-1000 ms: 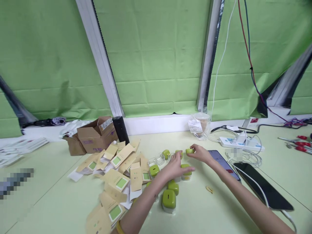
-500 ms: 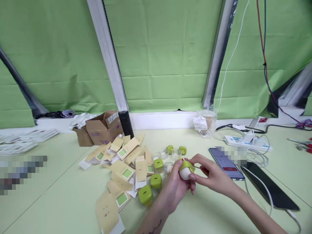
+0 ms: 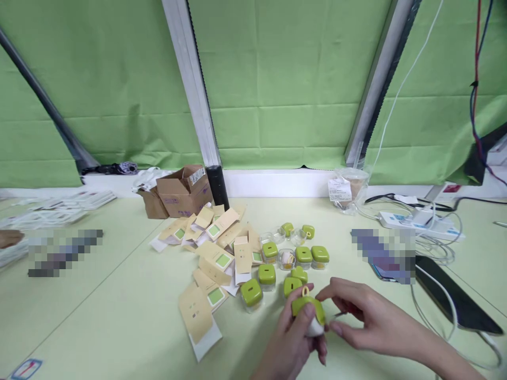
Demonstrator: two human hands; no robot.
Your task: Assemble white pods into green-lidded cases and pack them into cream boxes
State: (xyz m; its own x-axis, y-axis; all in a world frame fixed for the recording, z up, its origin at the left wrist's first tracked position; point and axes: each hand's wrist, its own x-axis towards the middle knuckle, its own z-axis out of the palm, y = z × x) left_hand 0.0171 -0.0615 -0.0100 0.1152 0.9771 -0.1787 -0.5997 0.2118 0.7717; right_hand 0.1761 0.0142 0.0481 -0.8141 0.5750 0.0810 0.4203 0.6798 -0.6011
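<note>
A small white rounded object (image 3: 316,328) with a green leaf-shaped top (image 3: 308,305) and a pale yellow loop sits in my left hand (image 3: 292,335). The fingers wrap round it and the thumb presses on its green top. My right hand (image 3: 368,319) is close by on the right, its index fingertip at the edge of the green top. A thin metallic piece (image 3: 339,315) pokes out between the right thumb and fingers; its kind is hidden. Just beyond my hands are green-lidded clear containers (image 3: 292,286) and a clear one (image 3: 287,259) with something white and yellow inside.
Opened beige card packages (image 3: 214,258) lie heaped on the left. Behind them are a cardboard box (image 3: 184,196) and a black cylinder (image 3: 217,187). A bagged cup (image 3: 348,190), a power strip (image 3: 420,224), a dark phone (image 3: 455,293) and cables lie to the right.
The view has shifted, and my hands with the white object sit lower in it. More green-lidded containers now show beyond them. The right fingers have moved from the object's side to the green top's edge.
</note>
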